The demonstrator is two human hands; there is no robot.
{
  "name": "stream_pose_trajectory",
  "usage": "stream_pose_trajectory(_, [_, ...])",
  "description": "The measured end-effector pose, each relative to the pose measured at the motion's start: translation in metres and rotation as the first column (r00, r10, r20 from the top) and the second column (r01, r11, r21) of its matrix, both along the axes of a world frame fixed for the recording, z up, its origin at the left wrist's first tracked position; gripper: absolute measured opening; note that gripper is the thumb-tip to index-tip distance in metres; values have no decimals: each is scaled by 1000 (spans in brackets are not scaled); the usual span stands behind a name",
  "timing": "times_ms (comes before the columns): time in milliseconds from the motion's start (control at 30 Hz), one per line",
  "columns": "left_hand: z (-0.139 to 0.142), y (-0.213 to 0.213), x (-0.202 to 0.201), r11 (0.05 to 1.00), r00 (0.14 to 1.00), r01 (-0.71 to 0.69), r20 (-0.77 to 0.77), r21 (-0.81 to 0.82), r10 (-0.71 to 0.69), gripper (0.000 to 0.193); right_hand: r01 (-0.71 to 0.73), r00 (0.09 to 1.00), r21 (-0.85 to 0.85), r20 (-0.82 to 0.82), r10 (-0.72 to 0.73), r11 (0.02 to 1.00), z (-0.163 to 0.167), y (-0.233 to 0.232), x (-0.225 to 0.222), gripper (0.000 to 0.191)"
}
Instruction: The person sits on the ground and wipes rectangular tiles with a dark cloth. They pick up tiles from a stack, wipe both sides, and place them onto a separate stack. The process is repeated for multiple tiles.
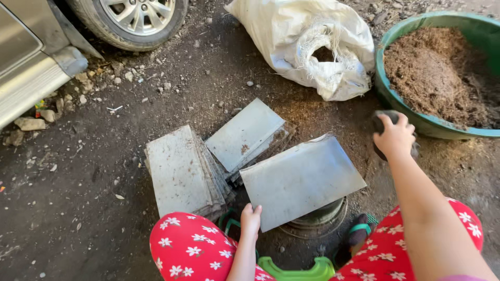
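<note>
— What was the biggest thing in sight, and how many of each did you count?

— One car [31, 57] at the upper left, only its sill and one wheel [133, 18] showing. Then one green basin [401, 112] at the right, heaped with brown soil [432, 73], and one white woven sack [307, 44] slumped just beside it on the dirt ground [78, 177].

— And the flat grey things?

— Two stacks of grey plastic bags: one stack [179, 171] at the left, a second stack [245, 132] leaning behind it. How many bags each held I could not tell. Plus one single grey bag [302, 179] lying apart in front, resting over a round dark object that was mostly hidden.

— The hands?

— Two. The left hand [251, 217] had its grip closed on the lower left corner of that single bag. The right hand [394, 138] was up by the basin's rim, its grip closed around one small dark scoop-like object [386, 118]; what exactly it was I could not tell.

— Anything smaller?

— Two knees in red trousers [192, 250] with white flowers, one green stool edge [297, 270] between them, and scattered stones [28, 124] by the car.
</note>
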State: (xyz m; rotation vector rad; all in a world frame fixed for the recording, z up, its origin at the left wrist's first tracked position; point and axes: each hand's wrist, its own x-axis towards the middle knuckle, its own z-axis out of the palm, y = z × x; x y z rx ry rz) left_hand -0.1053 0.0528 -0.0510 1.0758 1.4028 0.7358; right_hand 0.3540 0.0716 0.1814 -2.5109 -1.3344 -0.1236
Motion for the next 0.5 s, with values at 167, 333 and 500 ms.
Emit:
stream_pose_trajectory(167, [3,2,5,994,996,-15,84,-110,24,23,-398,912,209,-17,410,893,18,19,-108,56])
stream_pose_trajectory(333, [-4,1,18,967,924,-218,289,-135,249,21,-770,635,77,-14,773,634,-16,-4,-281,58])
stream_pose_trajectory(500, [-9,-6,18,957,902,-263,321,-120,288,18,-475,879,163,35,476,865,-63,3,-213,44])
